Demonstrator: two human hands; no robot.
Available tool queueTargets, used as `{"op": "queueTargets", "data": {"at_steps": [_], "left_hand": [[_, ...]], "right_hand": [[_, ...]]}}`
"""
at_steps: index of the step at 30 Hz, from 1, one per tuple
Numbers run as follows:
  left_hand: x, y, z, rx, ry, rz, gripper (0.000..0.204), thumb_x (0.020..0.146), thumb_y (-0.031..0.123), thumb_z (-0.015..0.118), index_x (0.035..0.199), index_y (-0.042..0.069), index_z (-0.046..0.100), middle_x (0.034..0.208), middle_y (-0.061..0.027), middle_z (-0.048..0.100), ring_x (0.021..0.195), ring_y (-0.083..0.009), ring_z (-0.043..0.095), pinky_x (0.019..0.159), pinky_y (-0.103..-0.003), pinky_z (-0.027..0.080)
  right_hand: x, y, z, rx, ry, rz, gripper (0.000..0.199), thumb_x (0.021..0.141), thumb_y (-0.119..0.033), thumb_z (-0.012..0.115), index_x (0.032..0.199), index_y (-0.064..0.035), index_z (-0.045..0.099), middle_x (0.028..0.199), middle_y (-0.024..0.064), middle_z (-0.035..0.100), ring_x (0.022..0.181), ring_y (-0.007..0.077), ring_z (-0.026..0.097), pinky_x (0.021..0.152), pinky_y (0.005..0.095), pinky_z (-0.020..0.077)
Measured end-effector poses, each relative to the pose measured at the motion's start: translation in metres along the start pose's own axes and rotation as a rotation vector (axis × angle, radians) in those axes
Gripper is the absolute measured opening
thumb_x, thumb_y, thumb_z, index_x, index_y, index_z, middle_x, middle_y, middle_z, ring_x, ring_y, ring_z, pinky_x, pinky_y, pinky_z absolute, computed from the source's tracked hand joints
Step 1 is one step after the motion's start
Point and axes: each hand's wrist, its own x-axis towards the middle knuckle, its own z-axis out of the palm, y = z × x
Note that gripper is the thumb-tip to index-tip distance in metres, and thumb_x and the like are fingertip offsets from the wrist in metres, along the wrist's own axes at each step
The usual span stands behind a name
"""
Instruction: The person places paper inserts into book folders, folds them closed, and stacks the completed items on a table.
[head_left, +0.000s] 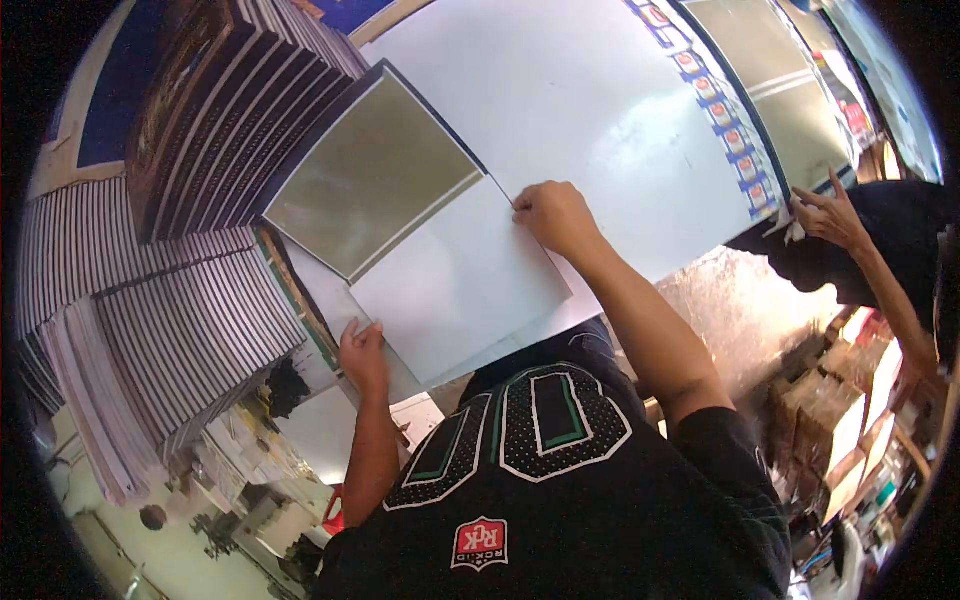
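Note:
A flat panel with an olive-brown face (385,180) and dark borders lies tilted on the white work surface. Extending from its near side is a smooth white sheet (470,285), its lower corner close to my body. My right hand (557,218) is closed in a pinch at the sheet's right edge, near where it meets the panel. At the opposite, left edge is my left hand (363,355), thumb and fingers apart, with the thumb by the sheet's border. Whether the left fingers reach under the sheet is hidden.
Tall stacks of dark-edged boards (230,120) and striped stacks (200,325) crowd the left. Small printed labels (722,110) line the work surface's right side. Beyond it lies another olive panel (800,120), near another person's hand (832,215). Cardboard boxes (825,420) stand lower right.

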Motion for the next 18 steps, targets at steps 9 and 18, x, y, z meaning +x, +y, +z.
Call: {"op": "queueTargets", "data": {"at_steps": [9, 18], "left_hand": [[0.008, -0.007, -0.001, -0.055, -0.017, 0.11, 0.054, 0.081, 0.01, 0.076, 0.125, -0.008, 0.049, 0.093, -0.0138, 0.068, 0.081, -0.0167, 0.064, 0.07, -0.027, 0.053], [-0.003, 0.007, -0.003, 0.065, -0.01, 0.191, 0.056, 0.081, 0.017, 0.077, 0.123, -0.009, 0.052, 0.089, -0.0156, 0.071, 0.076, -0.0163, 0.067, 0.068, -0.028, 0.054]], "right_hand": [[0.004, -0.003, -0.006, 0.017, -0.018, 0.061, 0.017, 0.071, -0.012, 0.074, 0.088, -0.0064, 0.075, 0.084, 0.0147, 0.071, 0.08, 0.031, 0.068, 0.075, 0.0377, 0.054], [0.008, 0.009, 0.017, -0.16, 0.215, -0.102, 0.023, 0.067, -0.014, 0.072, 0.089, -0.0074, 0.072, 0.092, 0.016, 0.07, 0.089, 0.0358, 0.067, 0.078, 0.0425, 0.0545]]}}
